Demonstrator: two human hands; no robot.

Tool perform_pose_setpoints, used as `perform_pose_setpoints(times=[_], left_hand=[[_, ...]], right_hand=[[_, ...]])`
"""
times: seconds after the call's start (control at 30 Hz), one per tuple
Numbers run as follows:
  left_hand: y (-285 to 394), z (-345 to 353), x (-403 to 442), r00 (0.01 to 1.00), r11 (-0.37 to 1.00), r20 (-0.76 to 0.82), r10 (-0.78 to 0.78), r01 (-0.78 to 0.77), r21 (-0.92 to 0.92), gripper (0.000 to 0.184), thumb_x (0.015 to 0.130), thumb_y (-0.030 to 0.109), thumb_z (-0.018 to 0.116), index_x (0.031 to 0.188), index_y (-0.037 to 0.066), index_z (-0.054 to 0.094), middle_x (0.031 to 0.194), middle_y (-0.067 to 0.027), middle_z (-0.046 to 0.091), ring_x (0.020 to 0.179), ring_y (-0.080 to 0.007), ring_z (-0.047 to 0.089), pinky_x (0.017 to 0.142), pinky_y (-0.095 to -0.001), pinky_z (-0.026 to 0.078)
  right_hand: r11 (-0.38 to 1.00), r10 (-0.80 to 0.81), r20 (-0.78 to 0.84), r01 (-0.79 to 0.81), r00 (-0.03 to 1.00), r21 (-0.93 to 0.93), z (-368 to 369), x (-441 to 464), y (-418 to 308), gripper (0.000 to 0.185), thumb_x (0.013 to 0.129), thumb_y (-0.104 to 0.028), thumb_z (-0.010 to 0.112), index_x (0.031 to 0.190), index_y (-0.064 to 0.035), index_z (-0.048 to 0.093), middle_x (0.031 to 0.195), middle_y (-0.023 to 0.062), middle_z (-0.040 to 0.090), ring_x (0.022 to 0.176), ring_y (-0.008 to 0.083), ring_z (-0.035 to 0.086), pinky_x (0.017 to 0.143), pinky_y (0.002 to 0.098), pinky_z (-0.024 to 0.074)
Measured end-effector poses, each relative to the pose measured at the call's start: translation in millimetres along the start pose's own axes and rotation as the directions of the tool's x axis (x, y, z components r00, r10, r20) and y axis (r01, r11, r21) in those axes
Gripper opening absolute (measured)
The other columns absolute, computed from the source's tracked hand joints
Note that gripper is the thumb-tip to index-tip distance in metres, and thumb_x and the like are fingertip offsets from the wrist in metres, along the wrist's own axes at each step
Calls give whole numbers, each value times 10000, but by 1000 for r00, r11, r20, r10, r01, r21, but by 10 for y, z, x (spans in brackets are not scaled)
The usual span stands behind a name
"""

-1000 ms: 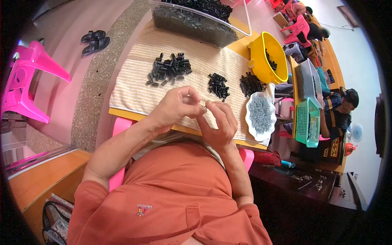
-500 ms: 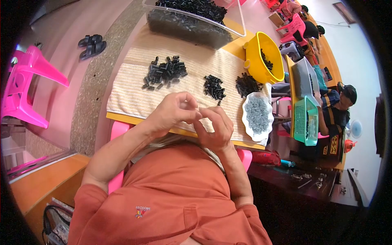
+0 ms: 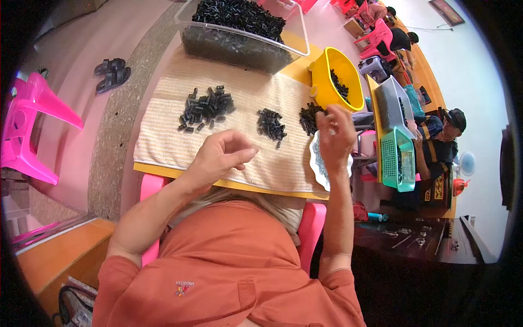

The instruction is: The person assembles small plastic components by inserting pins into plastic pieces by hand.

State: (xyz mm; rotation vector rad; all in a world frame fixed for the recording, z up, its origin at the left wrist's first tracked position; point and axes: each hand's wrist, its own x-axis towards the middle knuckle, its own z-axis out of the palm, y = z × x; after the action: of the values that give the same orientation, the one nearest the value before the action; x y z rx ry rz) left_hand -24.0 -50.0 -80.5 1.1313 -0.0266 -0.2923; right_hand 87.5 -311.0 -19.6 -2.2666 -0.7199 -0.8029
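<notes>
My left hand hovers over the towel's front edge, its thumb and fingertips drawn together in a pinch; anything between them is too small or hidden to make out. My right hand is raised over the white scalloped dish, close to the near end of the yellow bin. Its fingers curl and are slightly blurred. Small clear pieces fill the dish, partly hidden by the right hand and wrist. On the towel lie a pile of short black tubes, small black parts and another dark pile.
A clear tub full of black pieces stands at the towel's far side. Black parts lie in the yellow bin. To the right are a green basket, a grey bin and a seated person. A pink stool is at left.
My hands were together at the fingertips and have parted. The right hand has moved right and away from me, toward the yellow bin; the left stays near the towel's front edge.
</notes>
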Motion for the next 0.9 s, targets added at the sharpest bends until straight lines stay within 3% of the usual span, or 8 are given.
perform_pose_setpoints(times=[0.07, 0.47, 0.6, 0.67, 0.7, 0.73, 0.8, 0.9], left_hand=[[18, 7, -9, 1000, 1000, -19, 0, 0, 2, 157, 932, 134, 715, 1022, 33, 636, 1058, -94, 720, 855, -83, 646, 736, -237, 559], [-62, -53, 15, 997, 998, -63, 50, -52, -22, 141, 940, 115, 703, 1029, 18, 651, 1023, -92, 724, 824, -83, 641, 727, -248, 560], [-49, -66, 29, 993, 998, -102, 61, -64, -23, 132, 941, 110, 701, 1020, 18, 649, 1008, -87, 725, 813, -83, 639, 721, -243, 550], [-52, -54, 18, 989, 996, -127, 80, -84, -28, 127, 940, 107, 702, 1010, 18, 646, 998, -84, 723, 810, -84, 639, 723, -243, 548], [-44, -47, 19, 988, 993, -127, 88, -97, -68, 120, 935, 100, 705, 997, 19, 641, 983, -78, 718, 818, -86, 640, 731, -244, 548], [-47, -41, 11, 987, 993, -139, 76, -87, -77, 117, 934, 97, 704, 995, 19, 640, 976, -74, 716, 814, -85, 637, 730, -243, 546], [-26, -41, 5, 983, 992, -169, 67, -83, -91, 111, 933, 91, 702, 990, 20, 638, 960, -66, 710, 806, -83, 632, 729, -240, 542], [-86, -53, 15, 974, 992, -193, 120, -127, -25, 91, 939, 82, 693, 986, 27, 638, 895, -28, 675, 767, -73, 608, 698, -237, 527]], right_hand=[[994, 83, -44, -86, 996, -62, -107, 166, 149, 263, 851, -30, 753, 1095, 4, 659, 1060, 163, 669, 739, 210, 681, 645, 311, 563], [965, -111, -355, 15, 928, -262, -377, 668, 424, 251, 868, -87, 762, 1092, -4, 686, 1122, 135, 682, 707, 177, 685, 637, 286, 575], [919, 40, -102, -77, 994, -387, -306, 699, 635, 238, 849, -80, 754, 1069, -5, 700, 1117, 156, 698, 734, 250, 715, 721, 348, 567], [996, 6, 3, -6, 1000, -90, -80, 533, 464, 215, 841, -58, 754, 1042, -6, 697, 1081, 163, 706, 818, 279, 717, 743, 360, 563], [991, 91, 121, -102, 988, 87, 37, 420, 231, 198, 833, -28, 752, 1023, -12, 695, 1038, 151, 710, 847, 247, 708, 750, 326, 559], [998, -34, 171, 23, 985, 61, 192, 311, 96, 198, 818, -2, 760, 1004, -21, 695, 977, 132, 713, 783, 180, 694, 708, 285, 556], [962, 29, 322, -115, 946, 250, 462, 120, -217, 190, 811, -40, 772, 987, -29, 701, 964, 98, 722, 753, 179, 698, 689, 279, 558], [996, -76, 448, 48, 891, 73, 733, 80, -441, 220, 797, -137, 770, 1001, -70, 719, 1017, 93, 722, 933, 301, 656, 831, 398, 542]])
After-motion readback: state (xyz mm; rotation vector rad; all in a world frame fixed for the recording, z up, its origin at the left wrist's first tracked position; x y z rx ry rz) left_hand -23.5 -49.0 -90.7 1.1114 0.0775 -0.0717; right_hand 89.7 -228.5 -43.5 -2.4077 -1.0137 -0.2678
